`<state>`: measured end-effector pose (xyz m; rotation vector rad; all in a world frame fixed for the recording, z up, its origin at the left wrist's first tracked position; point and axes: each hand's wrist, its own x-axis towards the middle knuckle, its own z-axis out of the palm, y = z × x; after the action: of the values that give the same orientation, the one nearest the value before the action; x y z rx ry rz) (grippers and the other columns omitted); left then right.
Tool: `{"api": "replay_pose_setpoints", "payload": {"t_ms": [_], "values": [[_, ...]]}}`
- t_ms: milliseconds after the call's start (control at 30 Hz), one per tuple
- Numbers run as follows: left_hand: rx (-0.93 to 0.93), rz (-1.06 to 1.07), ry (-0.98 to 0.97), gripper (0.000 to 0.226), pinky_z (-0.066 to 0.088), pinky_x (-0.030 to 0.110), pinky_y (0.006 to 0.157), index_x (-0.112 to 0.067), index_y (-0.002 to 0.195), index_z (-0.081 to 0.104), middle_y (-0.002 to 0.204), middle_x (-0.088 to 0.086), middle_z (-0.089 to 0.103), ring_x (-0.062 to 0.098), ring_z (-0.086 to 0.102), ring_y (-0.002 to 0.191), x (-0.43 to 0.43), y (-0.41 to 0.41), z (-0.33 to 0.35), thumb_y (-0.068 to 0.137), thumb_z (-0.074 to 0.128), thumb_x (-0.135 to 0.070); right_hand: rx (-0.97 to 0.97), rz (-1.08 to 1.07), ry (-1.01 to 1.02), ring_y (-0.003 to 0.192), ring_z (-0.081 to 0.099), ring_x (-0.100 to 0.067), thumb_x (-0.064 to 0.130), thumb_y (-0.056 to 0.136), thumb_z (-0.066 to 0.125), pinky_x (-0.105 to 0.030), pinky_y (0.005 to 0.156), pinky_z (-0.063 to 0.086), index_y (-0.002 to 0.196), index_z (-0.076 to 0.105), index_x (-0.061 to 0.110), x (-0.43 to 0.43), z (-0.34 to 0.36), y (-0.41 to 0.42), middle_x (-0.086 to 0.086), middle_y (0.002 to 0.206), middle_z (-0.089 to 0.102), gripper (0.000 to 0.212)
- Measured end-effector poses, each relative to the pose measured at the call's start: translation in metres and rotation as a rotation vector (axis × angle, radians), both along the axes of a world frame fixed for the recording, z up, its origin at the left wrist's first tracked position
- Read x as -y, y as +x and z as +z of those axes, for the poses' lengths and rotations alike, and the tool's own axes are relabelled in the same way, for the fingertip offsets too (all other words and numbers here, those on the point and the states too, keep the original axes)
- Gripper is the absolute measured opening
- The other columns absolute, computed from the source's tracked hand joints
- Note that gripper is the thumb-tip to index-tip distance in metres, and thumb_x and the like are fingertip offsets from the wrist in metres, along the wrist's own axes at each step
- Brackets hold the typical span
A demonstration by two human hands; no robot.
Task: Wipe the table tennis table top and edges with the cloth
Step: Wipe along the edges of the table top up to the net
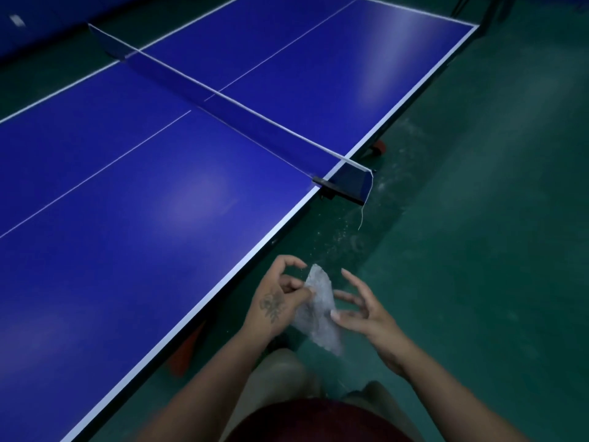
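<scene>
Dark green floor [478,250] flanks the glossy blue table tennis worktop [143,218] with its white edge lines. At lower centre of the frame, just off the worktop's near edge, a crumpled pale grey cloth [315,311] hangs between both hands. The left hand [277,301] pinches it. The right hand [363,314] is spread, thumb touching it, probably to rearrange the cloth before wiping.

Pale crumpled cloth [317,311] in midair, beside blue white-edged table tennis table [127,218]
</scene>
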<state>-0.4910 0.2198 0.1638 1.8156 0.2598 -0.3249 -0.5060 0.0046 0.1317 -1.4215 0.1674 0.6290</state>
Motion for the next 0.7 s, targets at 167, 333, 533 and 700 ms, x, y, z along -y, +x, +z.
{"api": "replay_pose_setpoints", "payload": {"t_ms": [167, 333, 533, 700], "values": [[-0.03, 0.004, 0.023, 0.032, 0.055, 0.039, 0.072, -0.044, 0.097, 0.068, 0.087, 0.01, 0.076, 0.031, 0.075, 0.086, -0.014, 0.009, 0.02, 0.094, 0.078, -0.014, -0.029, 0.112, 0.031, 0.121, 0.071, -0.019, 0.016, 0.074, 0.097, -0.03, 0.091, 0.06, 0.155, 0.039, 0.048, -0.01, 0.0, 0.001, -0.001, 0.151, 0.053, 0.105], [-0.022, -0.049, 0.036, 0.029, 0.051, 0.02, 0.063, -0.044, 0.096, 0.07, 0.08, -0.003, 0.076, 0.007, 0.069, 0.073, -0.03, 0.039, 0.012, 0.094, 0.078, -0.017, -0.075, 0.015, 0.054, 0.116, 0.075, -0.021, 0.022, 0.073, 0.096, -0.03, 0.091, 0.061, 0.155, 0.041, 0.045, -0.036, -0.009, 0.021, -0.012, 0.136, 0.068, 0.101], [-0.081, 0.015, -0.019, 0.028, 0.049, 0.016, 0.066, -0.039, 0.102, 0.071, 0.073, -0.011, 0.07, 0.003, 0.067, 0.073, -0.077, 0.085, -0.02, 0.092, 0.081, -0.014, -0.064, -0.271, -0.064, 0.087, 0.078, -0.013, -0.003, 0.08, 0.088, -0.025, 0.072, 0.061, 0.149, 0.054, 0.029, -0.068, -0.016, 0.063, -0.013, 0.122, 0.068, 0.084], [-0.142, 0.018, -0.107, 0.034, 0.051, 0.012, 0.065, -0.024, 0.108, 0.071, 0.074, -0.015, 0.074, -0.001, 0.068, 0.069, -0.115, 0.109, -0.052, 0.088, 0.083, 0.0, -0.157, -0.383, -0.152, 0.104, 0.075, -0.027, -0.007, 0.076, 0.089, -0.033, 0.077, 0.062, 0.144, 0.054, 0.023, -0.11, -0.023, 0.099, -0.018, 0.122, 0.07, 0.082]]}}
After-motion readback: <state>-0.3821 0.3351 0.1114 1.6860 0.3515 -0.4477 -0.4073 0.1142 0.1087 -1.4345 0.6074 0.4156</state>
